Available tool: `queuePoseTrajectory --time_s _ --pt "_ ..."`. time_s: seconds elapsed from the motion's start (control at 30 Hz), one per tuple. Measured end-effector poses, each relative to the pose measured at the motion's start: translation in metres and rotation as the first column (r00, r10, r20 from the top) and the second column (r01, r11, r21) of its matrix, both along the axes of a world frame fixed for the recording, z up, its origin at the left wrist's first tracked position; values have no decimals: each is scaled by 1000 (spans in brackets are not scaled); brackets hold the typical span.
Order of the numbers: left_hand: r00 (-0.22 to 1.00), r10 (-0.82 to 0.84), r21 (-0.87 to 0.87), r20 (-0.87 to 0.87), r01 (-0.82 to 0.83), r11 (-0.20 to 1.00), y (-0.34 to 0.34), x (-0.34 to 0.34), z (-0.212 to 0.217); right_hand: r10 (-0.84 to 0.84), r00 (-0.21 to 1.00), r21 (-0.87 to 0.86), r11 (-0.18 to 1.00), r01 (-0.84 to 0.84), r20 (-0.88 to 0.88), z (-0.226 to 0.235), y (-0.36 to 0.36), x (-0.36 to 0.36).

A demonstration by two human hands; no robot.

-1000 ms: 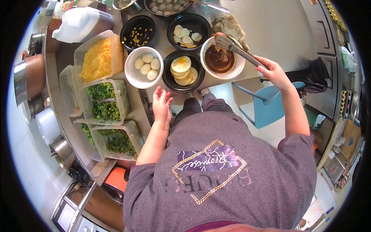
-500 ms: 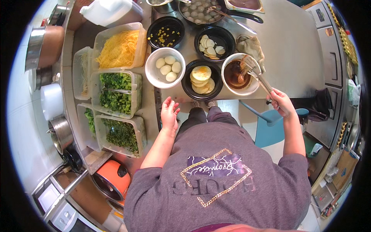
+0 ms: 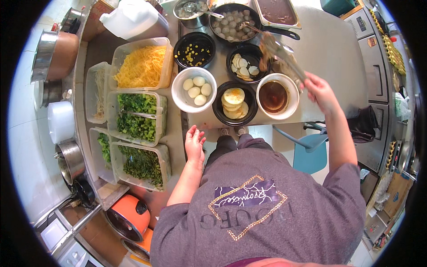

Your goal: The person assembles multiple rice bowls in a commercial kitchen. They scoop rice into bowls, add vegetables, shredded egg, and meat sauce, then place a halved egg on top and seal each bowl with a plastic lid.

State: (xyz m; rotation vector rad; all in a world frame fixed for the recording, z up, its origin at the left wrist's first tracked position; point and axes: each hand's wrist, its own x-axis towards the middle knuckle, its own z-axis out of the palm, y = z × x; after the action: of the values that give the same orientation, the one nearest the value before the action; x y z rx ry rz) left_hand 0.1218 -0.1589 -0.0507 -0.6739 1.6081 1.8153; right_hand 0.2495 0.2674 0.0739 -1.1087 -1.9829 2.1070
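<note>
My right hand (image 3: 321,92) is closed round metal tongs (image 3: 289,58), which are blurred by motion. At their tips hangs a brown, meat-like piece (image 3: 265,54), over the right rim of a black bowl (image 3: 231,57) with pale slices. Below the tongs stands a white bowl (image 3: 294,102) of dark brown liquid (image 3: 272,96). Beside it, a black bowl (image 3: 216,110) holds fried eggs (image 3: 234,104). Peeled boiled eggs (image 3: 194,92) lie in another white bowl (image 3: 175,100). My left hand (image 3: 195,144) hangs before the table edge, fingers loosely bent and apart, holding nothing.
Clear tubs hold yellow shreds (image 3: 141,66), chopped greens (image 3: 138,127) and darker chopped leaves (image 3: 141,167) on the left. Behind are a black bowl of corn kernels (image 3: 194,51), a pan of round balls (image 3: 231,26) and a reddish-brown tray (image 3: 278,12). A blue chair (image 3: 310,153) stands below the table.
My right hand has lifted the tongs and the brown piece out of the dark liquid, moving them up and away toward the slices bowl. My left hand stays nearly still.
</note>
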Motion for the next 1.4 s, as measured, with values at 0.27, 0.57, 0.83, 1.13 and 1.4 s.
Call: queuePoseTrajectory --time_s 0.27,0.57,0.83,1.13,1.4 --pt "998 68 14 -13 -68 998 -12 7 4 52 884 867 176 -466 464 36 29 -201" --pt "990 130 -18 -58 -131 991 -39 22 -6 -39 668 668 -13 -744 743 52 -12 -263" --pt "999 -33 48 12 32 998 -9 21 3 571 715 806 148 -573 404 27 -197 -273" --pt "968 85 332 238 -163 929 -17 35 24 107 913 643 741 191 -395 -65 -161 -66" --pt "961 -188 296 202 123 947 -11 51 42 -519 832 -195 811 552 198 -137 -90 67"
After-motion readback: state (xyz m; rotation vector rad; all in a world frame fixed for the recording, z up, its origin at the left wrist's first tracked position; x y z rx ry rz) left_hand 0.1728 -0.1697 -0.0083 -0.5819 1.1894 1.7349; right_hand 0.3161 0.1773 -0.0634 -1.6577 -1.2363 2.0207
